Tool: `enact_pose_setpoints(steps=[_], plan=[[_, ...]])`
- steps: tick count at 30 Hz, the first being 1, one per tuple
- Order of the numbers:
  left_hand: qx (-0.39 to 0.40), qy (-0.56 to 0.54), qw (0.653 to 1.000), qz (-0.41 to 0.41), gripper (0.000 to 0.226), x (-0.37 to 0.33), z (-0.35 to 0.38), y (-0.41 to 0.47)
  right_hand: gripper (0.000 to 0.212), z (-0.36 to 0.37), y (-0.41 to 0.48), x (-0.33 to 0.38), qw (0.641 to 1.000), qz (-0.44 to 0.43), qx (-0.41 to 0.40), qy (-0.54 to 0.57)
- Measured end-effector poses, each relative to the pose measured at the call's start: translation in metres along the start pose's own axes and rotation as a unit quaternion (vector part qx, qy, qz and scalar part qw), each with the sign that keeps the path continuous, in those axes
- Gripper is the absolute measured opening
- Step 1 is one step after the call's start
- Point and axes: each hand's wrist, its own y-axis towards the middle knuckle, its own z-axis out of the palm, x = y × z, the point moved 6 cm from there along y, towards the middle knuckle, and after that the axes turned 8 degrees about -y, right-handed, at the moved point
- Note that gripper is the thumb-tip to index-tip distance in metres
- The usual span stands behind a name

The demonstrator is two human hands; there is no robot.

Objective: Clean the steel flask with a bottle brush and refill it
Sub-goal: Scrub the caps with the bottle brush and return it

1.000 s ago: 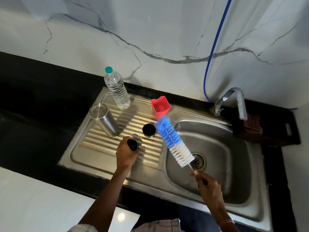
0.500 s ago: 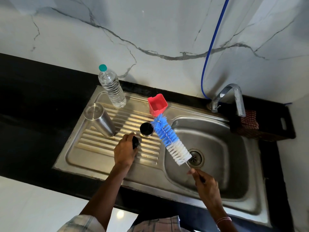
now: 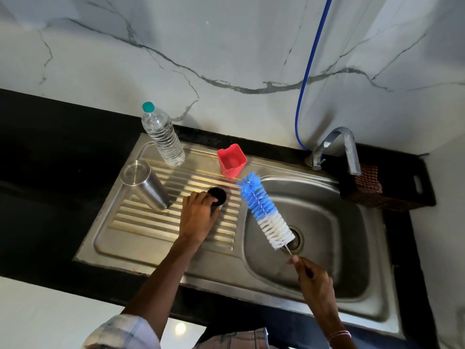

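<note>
— Over the ribbed draining board of the stainless-steel sink (image 3: 141,238), what is seen?

— A left hand (image 3: 198,217) is laid on a small black-rimmed round object (image 3: 217,196), its fingers (image 3: 195,197) curled over the near edge; whether a lid or the flask's mouth is gripped cannot be told. A cylindrical brushed-steel flask (image 3: 147,185) is stood to the left on the board, well apart from that hand and untouched.

— And the other hand?

— A long bottle brush with blue and white bristles (image 3: 265,210) is held by its thin wire handle in the right hand (image 3: 314,280), the fingers pinched shut around the wire. The brush is tilted over the basin, blue tip pointed toward a square red plastic cup (image 3: 231,161) at the back of the board.

— What else is shown?

— A clear ribbed plastic water bottle with a teal cap (image 3: 163,137) is stood upright at the board's back corner, just behind the flask. A bent steel tap (image 3: 339,144) is mounted at the basin's far right, beside a dark tray (image 3: 402,187) on the black table (image 3: 50,147), and a thin blue hose (image 3: 309,66) is run down the marble wall.
</note>
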Motion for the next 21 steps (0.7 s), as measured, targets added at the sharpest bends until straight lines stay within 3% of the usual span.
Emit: enact_pose_setpoints(steps=[4,11,13,16,21], plan=[[0.047,0.043,0.997,0.044,0.02,-0.015,0.013,0.015,0.026,-0.01,0.0,0.001,1.0,0.007,-0.01,0.003],[0.049,0.032,0.998,0.029,0.011,-0.012,0.01,0.021,0.029,-0.034,0.012,0.021,0.999,0.0,-0.013,-0.038],[0.032,0.002,0.999,0.023,0.012,-0.009,0.005,0.018,0.035,-0.048,0.022,0.043,0.997,-0.018,-0.016,-0.075],[-0.015,-0.102,0.995,-0.011,0.015,0.003,0.0,0.012,0.027,-0.078,0.041,0.093,0.982,-0.076,-0.064,-0.159],[-0.07,-0.262,0.961,-0.062,0.02,0.014,-0.014,0.006,0.024,-0.121,0.073,0.183,0.917,-0.168,-0.144,-0.331]])
